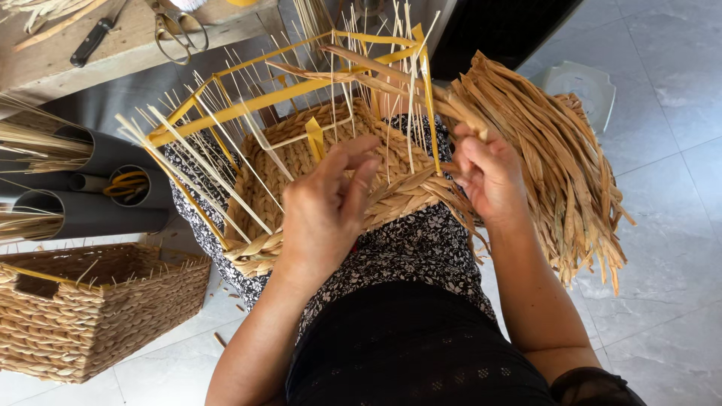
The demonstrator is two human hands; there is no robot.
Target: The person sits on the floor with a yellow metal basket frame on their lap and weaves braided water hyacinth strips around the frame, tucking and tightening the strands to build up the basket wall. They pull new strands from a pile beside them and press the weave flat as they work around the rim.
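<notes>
A half-woven straw basket (301, 158) lies on my lap, with a yellow frame (248, 105) and several thin upright sticks around it. My left hand (323, 210) rests on the basket's near woven wall, fingers spread among the sticks and holding nothing. My right hand (489, 177) grips a twisted straw strand (391, 75) that runs up across the frame. A thick bundle of loose straw ends (556, 150) hangs over my right wrist toward the floor.
A finished woven basket (90, 316) stands on the tiled floor at the left. Grey tubes (98, 214) holding straw lie behind it. A wooden bench (113, 45) at the top left carries scissors (177, 30) and a knife (90, 41). A pale plate (583, 83) sits at the right.
</notes>
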